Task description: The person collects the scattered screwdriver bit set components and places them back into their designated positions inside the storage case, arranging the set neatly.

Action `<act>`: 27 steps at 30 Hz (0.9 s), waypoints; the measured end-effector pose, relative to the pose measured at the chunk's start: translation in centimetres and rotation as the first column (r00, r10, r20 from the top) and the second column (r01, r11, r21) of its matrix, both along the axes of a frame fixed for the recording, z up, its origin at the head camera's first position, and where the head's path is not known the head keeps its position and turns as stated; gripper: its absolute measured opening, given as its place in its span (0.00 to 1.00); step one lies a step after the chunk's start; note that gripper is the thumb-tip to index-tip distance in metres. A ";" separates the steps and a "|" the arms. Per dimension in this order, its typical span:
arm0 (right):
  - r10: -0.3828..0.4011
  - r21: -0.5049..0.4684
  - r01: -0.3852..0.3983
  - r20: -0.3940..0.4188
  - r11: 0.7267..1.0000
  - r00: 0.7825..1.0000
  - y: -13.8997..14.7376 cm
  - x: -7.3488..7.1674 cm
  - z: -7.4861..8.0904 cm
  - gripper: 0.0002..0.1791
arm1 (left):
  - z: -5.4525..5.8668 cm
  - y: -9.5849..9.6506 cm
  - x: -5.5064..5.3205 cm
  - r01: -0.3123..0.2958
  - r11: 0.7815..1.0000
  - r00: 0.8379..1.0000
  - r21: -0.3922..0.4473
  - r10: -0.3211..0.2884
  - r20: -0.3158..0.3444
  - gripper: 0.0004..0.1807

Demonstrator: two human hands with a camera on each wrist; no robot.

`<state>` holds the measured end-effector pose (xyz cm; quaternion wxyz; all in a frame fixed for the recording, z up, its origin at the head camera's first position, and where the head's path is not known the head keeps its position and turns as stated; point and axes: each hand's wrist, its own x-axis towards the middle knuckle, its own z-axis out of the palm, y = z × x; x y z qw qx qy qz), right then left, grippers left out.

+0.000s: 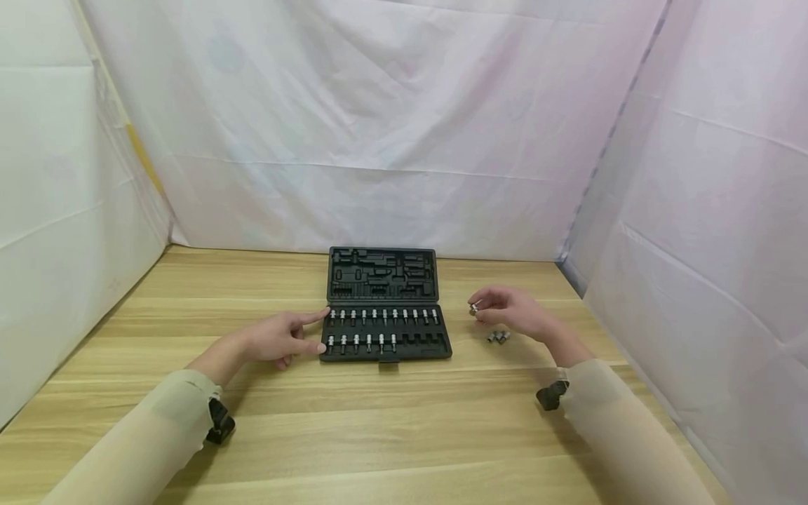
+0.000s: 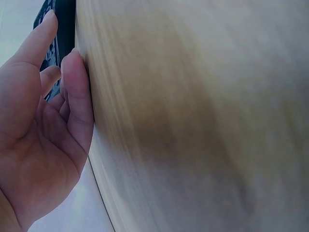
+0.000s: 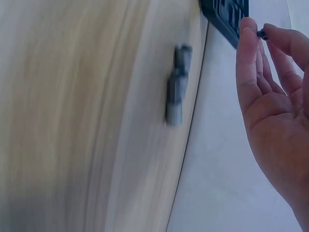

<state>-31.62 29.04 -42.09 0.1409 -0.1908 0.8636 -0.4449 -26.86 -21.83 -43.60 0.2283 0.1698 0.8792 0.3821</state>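
An open black socket case (image 1: 386,356) lies on the table, with two rows of silver bit sockets (image 1: 385,315) in its lower half. The front row has bare slots at its right end. My left hand (image 1: 278,339) touches the case's left edge with the index finger and thumb extended; the left wrist view shows its palm (image 2: 43,140). Right of the case, my right hand (image 1: 510,311) pinches a small bit socket (image 1: 473,308) between thumb and fingers, above the table. Only its dark end (image 3: 261,34) shows in the right wrist view.
A few loose bit sockets (image 1: 499,337) lie together on the wooden table (image 1: 379,435), just below my right hand. The molded case lid (image 1: 382,275) stands open at the back. White cloth walls (image 1: 379,140) enclose the table behind and at both sides.
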 end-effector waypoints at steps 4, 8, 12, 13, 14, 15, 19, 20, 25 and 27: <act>0.034 -0.017 -0.034 0.017 0.999 0.999 -1.7 0.2 0.0 0.23 | 0.0 0.1 0.0 0.000 1.000 1.000 -0.001 0.000 -0.002 0.51; 0.078 -0.042 -0.076 0.040 0.996 0.996 -3.3 0.3 -0.2 0.22 | 0.1 0.1 0.0 -0.001 1.000 1.000 -0.009 0.001 -0.004 0.51; 0.102 -0.045 -0.100 0.043 0.994 0.994 -4.6 0.5 -0.4 0.22 | 0.2 0.1 0.1 0.001 1.000 1.000 -0.011 -0.001 -0.007 0.51; 0.104 -0.041 -0.102 0.038 0.994 0.994 -4.9 0.6 -0.4 0.22 | 0.2 0.1 0.1 0.002 1.000 1.000 -0.010 -0.002 -0.006 0.51; 0.102 -0.034 -0.101 0.034 0.994 0.994 -5.1 0.6 -0.4 0.21 | 0.2 0.1 0.1 0.003 1.000 1.000 -0.009 -0.003 -0.007 0.51; 0.102 -0.032 -0.101 0.031 0.994 0.994 -5.4 0.7 -0.4 0.21 | 0.2 0.1 0.1 0.003 1.000 1.000 -0.008 -0.003 -0.009 0.51; 0.098 -0.047 -0.096 0.047 0.994 0.994 -6.3 1.0 -0.3 0.21 | 0.1 0.1 0.1 0.005 1.000 1.000 -0.002 -0.005 -0.008 0.51; 0.101 -0.059 -0.097 0.057 0.994 0.993 -6.5 1.0 -0.3 0.22 | 0.1 0.1 0.1 0.005 1.000 1.000 -0.001 -0.005 -0.008 0.51; 0.136 -0.105 -0.126 0.095 0.986 0.986 -7.2 1.1 -0.3 0.22 | 0.1 0.1 0.1 0.006 1.000 1.000 0.001 -0.006 -0.006 0.51; 0.149 -0.112 -0.137 0.102 0.984 0.984 -7.5 1.1 -0.3 0.22 | 0.1 0.0 0.1 0.006 1.000 1.000 0.003 -0.006 -0.005 0.51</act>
